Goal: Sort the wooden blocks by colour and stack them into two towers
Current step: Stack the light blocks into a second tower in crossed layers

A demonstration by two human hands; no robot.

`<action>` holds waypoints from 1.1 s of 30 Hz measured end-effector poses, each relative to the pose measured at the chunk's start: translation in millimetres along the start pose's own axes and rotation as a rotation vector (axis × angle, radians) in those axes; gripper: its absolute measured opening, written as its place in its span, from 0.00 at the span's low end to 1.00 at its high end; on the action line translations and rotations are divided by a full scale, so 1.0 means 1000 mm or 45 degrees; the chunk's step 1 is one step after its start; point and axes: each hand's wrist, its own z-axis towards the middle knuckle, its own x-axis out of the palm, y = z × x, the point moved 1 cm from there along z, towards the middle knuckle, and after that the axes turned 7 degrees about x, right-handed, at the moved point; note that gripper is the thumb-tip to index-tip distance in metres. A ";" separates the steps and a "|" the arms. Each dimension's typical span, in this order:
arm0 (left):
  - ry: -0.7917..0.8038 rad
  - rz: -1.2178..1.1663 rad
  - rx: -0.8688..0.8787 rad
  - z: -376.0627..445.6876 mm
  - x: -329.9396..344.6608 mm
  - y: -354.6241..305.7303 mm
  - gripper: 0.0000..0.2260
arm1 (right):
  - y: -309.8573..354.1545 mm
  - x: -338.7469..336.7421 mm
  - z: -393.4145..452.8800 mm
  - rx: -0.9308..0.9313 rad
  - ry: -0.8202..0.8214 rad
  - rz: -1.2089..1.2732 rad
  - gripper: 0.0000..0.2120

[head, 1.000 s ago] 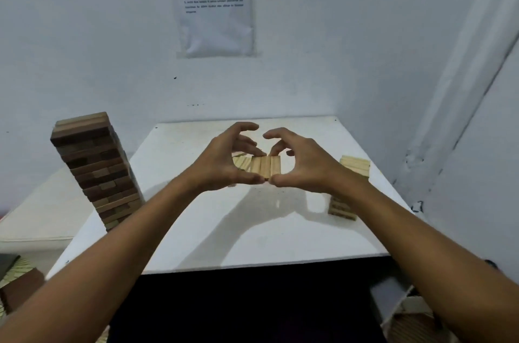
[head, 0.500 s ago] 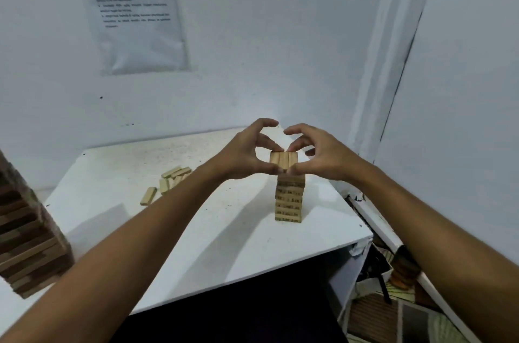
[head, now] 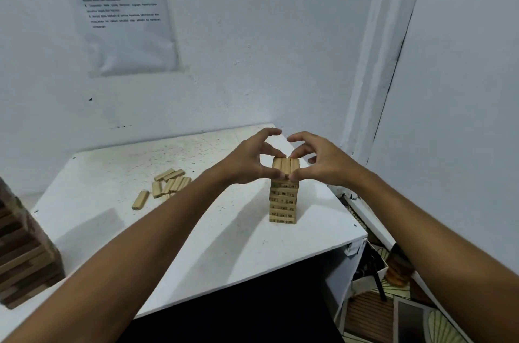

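Note:
A short tower of light wooden blocks (head: 282, 205) stands on the white table (head: 174, 241) near its right edge. A row of three light blocks (head: 285, 167) lies on the tower's top. My left hand (head: 247, 163) and my right hand (head: 320, 163) pinch this row together, thumbs on its near end and fingers curled over its far end. Several loose light blocks (head: 168, 184) lie on the table's middle. A taller tower of dark blocks (head: 22, 255) stands at the left edge, partly cut off by the frame.
The table's right edge drops off just past the light tower. Beyond it, on the floor, are a box (head: 368, 272) and clutter. White walls close the back and right, with a printed sheet (head: 123, 11) on the back wall.
Both hands carried the row of three light blocks from the middle of the table rightward to the light tower and lowered it onto the top. My head turned right.

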 end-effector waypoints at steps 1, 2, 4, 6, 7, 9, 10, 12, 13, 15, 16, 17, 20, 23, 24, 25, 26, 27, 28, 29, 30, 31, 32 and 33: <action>0.001 0.002 0.000 0.001 0.001 0.000 0.38 | -0.001 0.000 0.000 0.001 -0.003 0.000 0.34; 0.001 0.006 0.002 0.001 0.001 0.001 0.38 | -0.002 0.000 0.000 0.002 -0.005 0.004 0.34; 0.000 0.017 0.007 0.001 0.002 0.000 0.38 | -0.003 0.000 0.000 0.005 -0.009 0.012 0.34; -0.003 0.030 0.011 0.002 0.003 0.001 0.38 | -0.003 0.000 -0.001 0.006 -0.016 0.014 0.35; -0.003 0.034 0.012 0.002 0.003 0.001 0.38 | -0.003 0.000 -0.001 0.008 -0.016 0.015 0.35; -0.005 0.038 0.016 0.001 0.004 0.002 0.38 | -0.004 0.001 -0.002 0.008 -0.013 0.018 0.35; -0.004 0.039 0.018 0.001 0.004 0.002 0.38 | -0.004 0.001 -0.002 0.007 -0.011 0.019 0.35; -0.004 0.049 0.021 0.001 0.004 0.002 0.38 | -0.004 0.002 -0.001 0.001 -0.010 0.018 0.35; -0.002 0.054 0.022 0.001 0.004 0.002 0.38 | -0.004 0.003 -0.001 -0.001 -0.011 0.018 0.35; 0.001 0.052 0.023 0.001 0.004 0.002 0.38 | -0.004 0.003 -0.001 -0.002 -0.011 0.017 0.35; 0.003 0.049 0.023 0.001 0.005 0.003 0.38 | -0.005 0.003 -0.001 -0.001 -0.011 0.017 0.35; 0.006 0.048 0.022 0.001 0.005 0.003 0.38 | -0.005 0.003 -0.001 -0.002 -0.010 0.016 0.35; 0.004 0.046 0.020 0.001 0.006 0.004 0.38 | -0.006 0.004 -0.001 -0.002 -0.009 0.019 0.35; 0.000 0.043 0.023 0.001 0.006 0.005 0.38 | -0.007 0.004 -0.001 -0.002 -0.011 0.019 0.35; 0.000 0.041 0.022 0.001 0.006 0.005 0.38 | -0.007 0.004 -0.001 -0.001 -0.011 0.020 0.35; -0.001 0.038 0.020 0.001 0.006 0.006 0.38 | -0.007 0.004 -0.001 -0.001 -0.010 0.021 0.35; -0.002 0.034 0.018 0.000 0.006 0.006 0.38 | -0.008 0.004 0.000 0.001 -0.010 0.021 0.35; -0.001 0.031 0.017 0.000 0.006 0.007 0.38 | -0.008 0.004 0.000 0.001 -0.008 0.021 0.35; -0.001 0.030 0.017 0.000 0.006 0.007 0.38 | -0.008 0.004 0.000 0.002 -0.007 0.022 0.35; -0.001 0.030 0.017 0.000 0.006 0.007 0.38 | -0.009 0.004 0.000 0.003 -0.006 0.026 0.35; -0.003 0.030 0.017 0.000 0.006 0.006 0.38 | -0.009 0.004 0.000 0.003 -0.005 0.028 0.35; -0.005 0.032 0.016 0.000 0.006 0.006 0.38 | -0.009 0.004 0.000 0.003 -0.004 0.027 0.35; -0.006 0.035 0.015 0.000 0.006 0.006 0.38 | -0.009 0.004 0.000 0.004 -0.005 0.024 0.35; -0.005 0.038 0.013 0.000 0.006 0.006 0.37 | -0.009 0.004 0.000 0.003 -0.007 0.020 0.35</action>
